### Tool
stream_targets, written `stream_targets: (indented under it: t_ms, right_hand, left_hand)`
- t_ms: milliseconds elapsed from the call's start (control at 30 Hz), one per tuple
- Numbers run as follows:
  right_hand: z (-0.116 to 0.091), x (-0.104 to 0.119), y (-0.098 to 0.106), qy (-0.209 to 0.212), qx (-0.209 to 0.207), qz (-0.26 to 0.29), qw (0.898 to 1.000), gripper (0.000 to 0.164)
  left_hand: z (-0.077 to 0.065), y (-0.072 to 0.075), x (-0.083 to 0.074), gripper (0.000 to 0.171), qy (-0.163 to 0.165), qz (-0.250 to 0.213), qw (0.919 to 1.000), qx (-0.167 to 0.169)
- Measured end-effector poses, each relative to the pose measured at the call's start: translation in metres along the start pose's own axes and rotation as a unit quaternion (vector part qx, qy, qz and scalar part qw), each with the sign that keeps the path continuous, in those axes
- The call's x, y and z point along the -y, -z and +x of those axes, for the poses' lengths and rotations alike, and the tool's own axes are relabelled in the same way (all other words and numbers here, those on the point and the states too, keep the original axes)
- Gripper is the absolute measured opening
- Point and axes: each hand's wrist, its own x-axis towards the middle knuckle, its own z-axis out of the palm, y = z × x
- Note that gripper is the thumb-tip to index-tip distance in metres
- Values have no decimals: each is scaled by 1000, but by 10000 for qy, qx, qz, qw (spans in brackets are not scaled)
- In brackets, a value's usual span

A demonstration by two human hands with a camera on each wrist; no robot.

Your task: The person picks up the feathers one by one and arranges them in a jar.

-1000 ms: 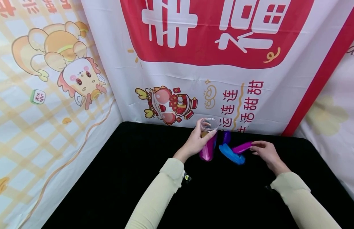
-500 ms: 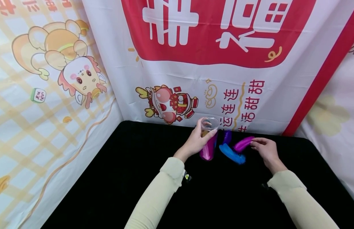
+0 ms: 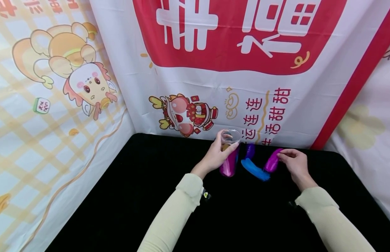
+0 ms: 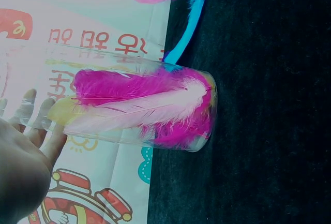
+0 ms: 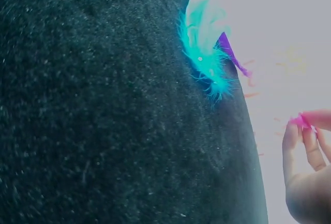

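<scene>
My left hand (image 3: 216, 154) grips a clear plastic cup (image 4: 129, 61) round its upper part, fingers wrapped about the wall. Inside the cup are magenta feathers (image 4: 124, 84), a pale pink feather (image 4: 129, 109) and some yellow. To the right, my right hand (image 3: 294, 164) pinches a magenta feather (image 3: 272, 161) by its upper end between thumb and fingertips, with its broad end hanging down. Just left of that feather a blue feather (image 3: 255, 170) lies on the black table. Behind the blue one is a purple feather (image 3: 250, 151), partly covered at its near end.
A black cloth-covered table (image 3: 150, 196) spreads under both arms. Close behind its far edge hangs a white and red printed curtain (image 3: 182, 80). Another printed curtain (image 3: 56, 140) runs along the left side.
The magenta feather in my right hand has swung from lying slantwise over the blue feather to hanging nearly upright at its right end. My left hand and the cup stay put.
</scene>
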Motion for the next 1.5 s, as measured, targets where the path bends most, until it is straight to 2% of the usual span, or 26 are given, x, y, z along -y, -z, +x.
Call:
stream_targets:
  t_ms: [133, 300, 567, 833, 1033, 1200, 1367, 1500]
  right_hand:
    - [-1, 5, 2, 78, 46, -370, 9993, 19]
    - [-3, 11, 3, 347, 205, -785, 9961, 32]
    - [-8, 21, 2, 381, 395, -836, 9950, 51]
    - [-10, 31, -2, 473, 366, -1041, 9928, 41]
    - [-10, 37, -5, 381, 486, -814, 9948, 41]
    - [-13, 44, -8, 260, 554, -413, 9973, 41]
    - [-16, 50, -11, 143, 667, 170, 9975, 34]
    - [-17, 53, -13, 116, 695, 376, 9968, 26]
  left_hand:
    - [1, 0, 2, 67, -72, 47, 10000, -16]
    - [0, 0, 2, 68, -54, 46, 10000, -34]
    - [0, -1, 3, 71, -61, 28, 10000, 7]
    - [-1, -1, 2, 68, -65, 56, 10000, 25]
    - [-2, 0, 2, 66, -91, 68, 9999, -23]
    - [-1, 0, 2, 67, -76, 75, 9999, -24]
    - [-1, 0, 2, 70, -86, 120, 9999, -7]
    - [-1, 0, 2, 70, -70, 103, 9999, -2]
